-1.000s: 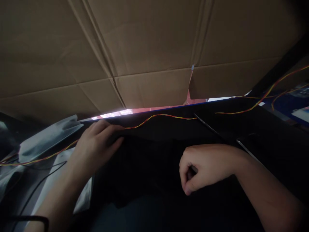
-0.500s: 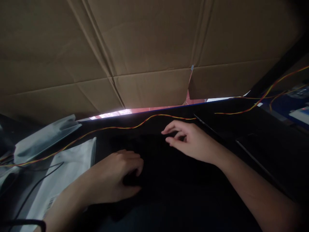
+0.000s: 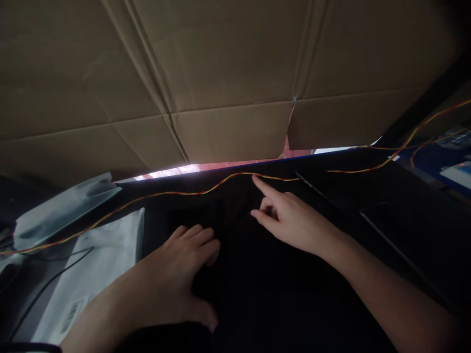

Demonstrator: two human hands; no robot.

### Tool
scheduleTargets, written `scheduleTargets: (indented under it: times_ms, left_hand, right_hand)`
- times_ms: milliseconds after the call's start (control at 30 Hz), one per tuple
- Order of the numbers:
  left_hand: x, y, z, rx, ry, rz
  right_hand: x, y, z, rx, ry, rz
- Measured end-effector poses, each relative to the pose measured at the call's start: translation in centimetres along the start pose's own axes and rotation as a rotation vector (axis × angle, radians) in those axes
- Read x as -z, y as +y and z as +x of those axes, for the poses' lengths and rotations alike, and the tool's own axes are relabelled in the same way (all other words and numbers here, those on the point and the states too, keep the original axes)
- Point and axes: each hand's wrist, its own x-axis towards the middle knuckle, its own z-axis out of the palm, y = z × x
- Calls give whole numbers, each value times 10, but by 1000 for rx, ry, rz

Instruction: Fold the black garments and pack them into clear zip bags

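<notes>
My left hand rests over the dark tabletop, its fingers bent and the thumb spread well away from them. I see nothing between them, though the black area there is hard to read. My right hand is also empty, index finger stretched out and the others curled. That fingertip is at the red-and-yellow twisted wire; whether it touches, I cannot tell. Beside my left wrist lies a frosted plastic bag with a barcode label.
Another frosted bag sits farther left. Dark flat panels, one thin-edged, lie on the right. A cardboard sheet stands behind the table's far edge. Black cable crosses the left side. Blue and white items are far right.
My right index finger has straightened forward to the wire. The left hand's thumb and fingers have spread farther apart, the thumb moving toward me.
</notes>
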Motion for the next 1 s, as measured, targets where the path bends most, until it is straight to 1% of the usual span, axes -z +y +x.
scheduleTargets:
  times_ms: [33, 67, 133, 167, 267, 333, 367, 433, 533, 600, 633, 667, 700, 733, 800, 833, 867, 900, 933, 1000]
  left_hand:
    - [-1, 0, 0, 4, 18, 15]
    - [-2, -1, 0, 5, 37, 29]
    - [-4, -1, -1, -1, 70, 53]
    - [-4, -1, -2, -2, 85, 60]
    - [-4, -2, -4, 34, 92, 62]
    - [-4, -3, -6, 83, 79, 63]
    - [-4, -4, -7, 100, 73, 66]
    - [-2, -6, -8, 99, 72, 65]
    - [2, -10, -4, 9, 84, 50]
    - [5, -14, 2, -50, 126, 58]
    - [6, -16, 5, -60, 171, 74]
    - [7, -19, 9, -56, 236, 100]
    - [8, -22, 12, -40, 312, 131]
    - [8, -25, 15, -21, 388, 166]
    - [8, -33, 19, 7, 513, 230]
    - [8, -36, 20, 17, 552, 258]
    - [7, -40, 20, 29, 573, 284]
    - [6, -44, 20, 46, 585, 309]
    - [5, -47, 19, 68, 593, 337]
    - [3, -51, 19, 108, 597, 387]
  right_hand:
    - [-1, -2, 0, 72, -13, 4]
    - [-1, -5, -1, 149, -61, 8]
    - [-2, -10, -3, 271, -227, 21]
    - [-2, -13, -4, 300, -324, 32]
    - [-3, -17, -10, 270, -599, 83]
    - [-2, -19, -14, 223, -746, 93]
    - [-1, -19, -16, 204, -795, 82]
    - [1, -19, -20, 171, -840, 45]
    - [8, -18, -20, 132, -900, 37]
    - [12, -18, -17, 147, -916, 115]
    - [13, -18, -15, 168, -872, 167]
    - [13, -18, -12, 189, -770, 209]
    - [13, -18, -9, 204, -615, 226]
    - [12, -16, -6, 208, -425, 206]
    - [9, -10, -1, 203, -44, 72]
    - [8, -6, 2, 200, 99, -7]
    - [7, -1, 4, 200, 197, -70]
    - [7, 5, 6, 201, 251, -112]
    - [6, 10, 7, 201, 278, -131]
    - [2, 19, 11, 203, 272, -126]
